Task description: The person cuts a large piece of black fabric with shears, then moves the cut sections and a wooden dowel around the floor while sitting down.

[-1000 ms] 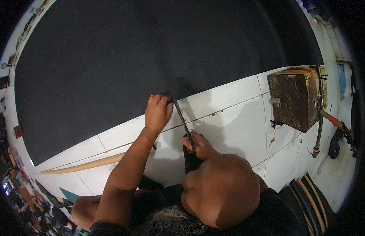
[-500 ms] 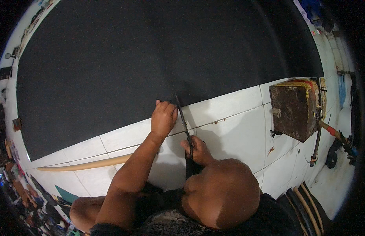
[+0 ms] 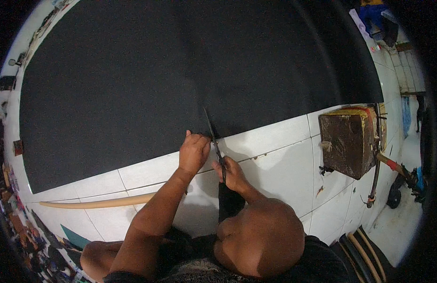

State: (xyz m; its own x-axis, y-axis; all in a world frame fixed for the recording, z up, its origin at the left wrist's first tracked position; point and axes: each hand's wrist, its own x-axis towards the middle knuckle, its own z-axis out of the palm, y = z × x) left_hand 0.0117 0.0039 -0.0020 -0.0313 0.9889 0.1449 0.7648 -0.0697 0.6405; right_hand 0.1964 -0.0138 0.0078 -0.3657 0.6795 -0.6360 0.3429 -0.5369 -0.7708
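Note:
A large black sheet (image 3: 133, 85), fabric-like, is spread flat over the white tiled floor, its near edge slanting in front of me. My left hand (image 3: 195, 152) is closed on that near edge, fingers curled over it with the thumb side toward the scissors. Just right of it, my right hand (image 3: 231, 173) grips long dark scissors (image 3: 215, 145) by the handles. Their blades point away from me and reach in over the sheet's edge. Whether the lower blade lies under the sheet is hard to make out.
A tan curved strip (image 3: 100, 203) lies left on the tiles, partly behind my left forearm. To the right stands a worn brown block (image 3: 346, 145) with a rod-like tool (image 3: 376, 162) beside it. Several curved strips (image 3: 364, 254) lie at lower right. Clutter (image 3: 27, 236) lines the left side.
The scissors have moved forward, their blades reaching farther over the sheet. My right hand has come nearer the edge. The left hand keeps its hold, and the view has shifted slightly.

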